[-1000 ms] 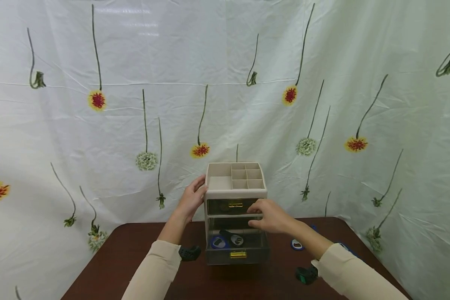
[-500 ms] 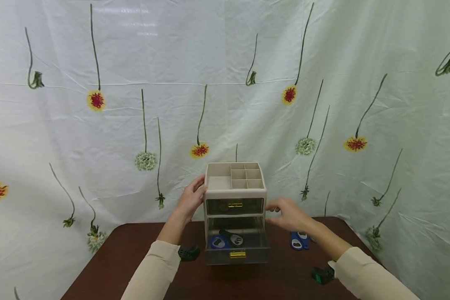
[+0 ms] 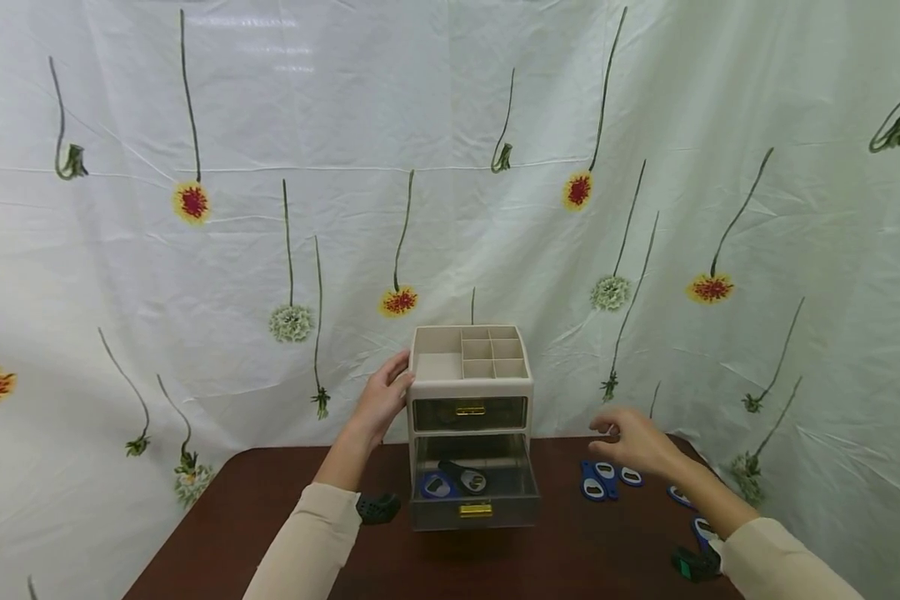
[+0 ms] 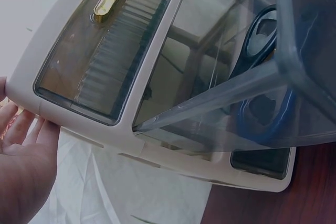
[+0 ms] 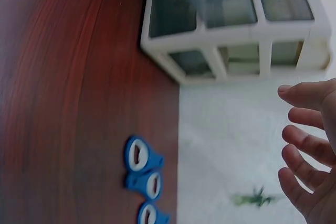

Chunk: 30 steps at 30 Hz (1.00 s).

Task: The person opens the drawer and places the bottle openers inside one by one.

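A cream desktop drawer cabinet (image 3: pixel 471 388) stands on the table, its middle drawer (image 3: pixel 521 510) pulled out. Inside that drawer lie a blue bottle opener (image 3: pixel 437 486) and a black bottle opener (image 3: pixel 474 480). My left hand (image 3: pixel 378 403) rests against the cabinet's upper left side, with its fingertips (image 4: pixel 47 129) along the edge in the left wrist view. Off to the cabinet's right, my right hand (image 3: pixel 633 442) is raised over the table, fingers loosely bent and nothing held. Blue bottle openers (image 5: pixel 137 155) lie below it in the right wrist view.
More blue bottle openers (image 3: pixel 679 497) lie at the table's right, one partly hidden by the right wrist camera (image 3: pixel 696 564). The dark red-brown table (image 3: pixel 562 542) ends at a flower-print curtain (image 3: pixel 450 250). The closed top drawer (image 3: pixel 506 413) sits above the pulled-out one.
My right hand has moved right, from in front of the cabinet to over the table beside it, uncovering the blue bottle openers there. The left hand and the drawer have stayed put.
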Motion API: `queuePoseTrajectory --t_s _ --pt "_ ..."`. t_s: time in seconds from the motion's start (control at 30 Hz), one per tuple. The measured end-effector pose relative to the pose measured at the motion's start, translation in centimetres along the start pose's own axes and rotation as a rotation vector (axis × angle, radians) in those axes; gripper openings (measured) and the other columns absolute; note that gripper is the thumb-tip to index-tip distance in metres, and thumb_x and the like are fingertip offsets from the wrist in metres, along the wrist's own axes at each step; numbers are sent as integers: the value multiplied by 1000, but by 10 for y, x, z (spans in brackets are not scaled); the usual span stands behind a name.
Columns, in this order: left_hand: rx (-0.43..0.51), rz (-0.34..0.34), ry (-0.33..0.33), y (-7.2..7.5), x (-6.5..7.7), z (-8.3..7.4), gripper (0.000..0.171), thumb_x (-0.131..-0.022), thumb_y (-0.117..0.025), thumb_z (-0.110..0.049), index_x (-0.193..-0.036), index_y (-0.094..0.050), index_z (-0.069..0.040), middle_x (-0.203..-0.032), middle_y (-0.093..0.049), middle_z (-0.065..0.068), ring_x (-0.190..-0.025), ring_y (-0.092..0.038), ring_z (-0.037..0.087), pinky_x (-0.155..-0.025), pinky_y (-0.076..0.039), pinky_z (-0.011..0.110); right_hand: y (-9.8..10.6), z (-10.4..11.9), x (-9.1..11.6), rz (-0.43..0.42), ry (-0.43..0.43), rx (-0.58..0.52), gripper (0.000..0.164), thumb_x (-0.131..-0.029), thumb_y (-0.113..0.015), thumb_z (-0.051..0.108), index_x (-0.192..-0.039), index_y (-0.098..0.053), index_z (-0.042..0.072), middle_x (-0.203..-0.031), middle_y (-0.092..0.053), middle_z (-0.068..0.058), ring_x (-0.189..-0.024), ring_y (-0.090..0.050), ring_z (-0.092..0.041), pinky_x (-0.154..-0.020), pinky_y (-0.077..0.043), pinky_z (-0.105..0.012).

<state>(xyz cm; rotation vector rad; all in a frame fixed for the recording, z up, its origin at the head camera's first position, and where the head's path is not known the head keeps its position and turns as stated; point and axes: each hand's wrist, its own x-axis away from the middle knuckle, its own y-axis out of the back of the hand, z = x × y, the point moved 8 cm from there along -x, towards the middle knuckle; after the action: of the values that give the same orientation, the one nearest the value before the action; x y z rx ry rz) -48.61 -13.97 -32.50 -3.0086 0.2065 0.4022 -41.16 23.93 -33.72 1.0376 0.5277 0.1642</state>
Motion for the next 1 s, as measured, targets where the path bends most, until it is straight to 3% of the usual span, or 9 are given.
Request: queuePoseTrajectory --t_s 0.4,0.77,1.0 --pt "4 0 5 0 0 -2 55 -110 -48 -9 -162 -31 -5 -164 -31 16 -146 -36 32 -115 -33 54 0 -68 38 -66 -138 43 30 -89 -82 19 -110 -74 -1 -101 -72 -11 -87 -68 -30 -72 -57 -49" --pt "1 1 0 -3 0 -4 54 -110 -48 -9 -162 -31 -4 -164 -31 17 -146 -36 33 -115 -34 55 -10 -130 76 -31 -297 34 36 -89 -82 21 -110 -72 -6 -96 -72 -11 -82 -68 -27 -68 -56 -45" --pt "-1 -6 5 -3 0 -4 54 -110 -48 -9 -162 -32 -5 -164 -31 17 -146 -36 33 -115 -34 54 -19 -155 100 -1 -371 21 35 -88 -82 22 -107 -72 -7 -97 -73 -17 -86 -68 -35 -71 -56 -50"
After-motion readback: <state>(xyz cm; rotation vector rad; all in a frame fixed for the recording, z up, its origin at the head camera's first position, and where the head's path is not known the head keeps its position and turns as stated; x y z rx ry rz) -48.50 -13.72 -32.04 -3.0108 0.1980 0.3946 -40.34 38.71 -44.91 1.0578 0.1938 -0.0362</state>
